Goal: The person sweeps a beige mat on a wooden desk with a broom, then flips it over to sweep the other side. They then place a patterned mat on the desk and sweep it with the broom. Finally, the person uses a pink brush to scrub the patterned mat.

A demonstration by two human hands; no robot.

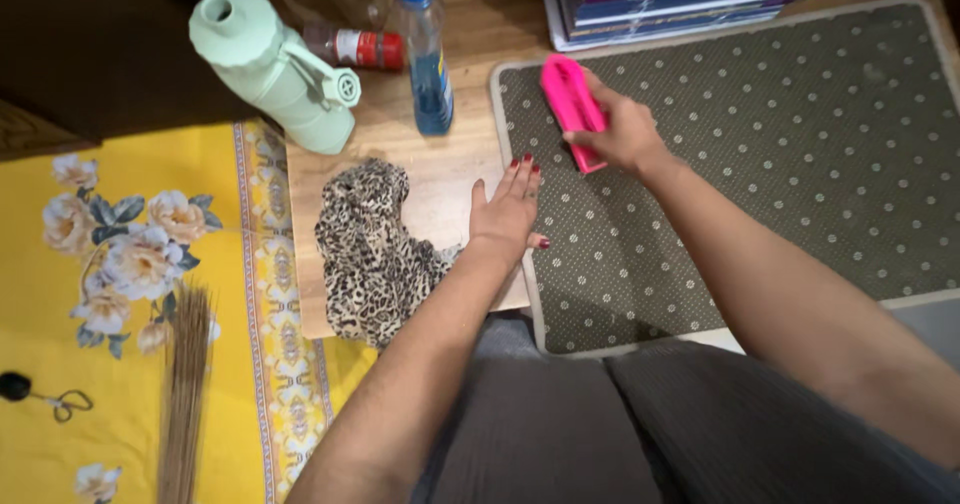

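Grey-clad knees (pixel 600 424) below, left hand (pixel 507 209) flat, fingers released, on dotted mat (pixel 800 164); right hand (pixel 625 134) grasping pink brush (pixel 570 104).

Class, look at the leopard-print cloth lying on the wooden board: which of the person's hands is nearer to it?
The left hand. It rests flat at the mat's edge, just right of the leopard-print cloth. The right hand is farther right, gripping a pink brush on the dotted mat.
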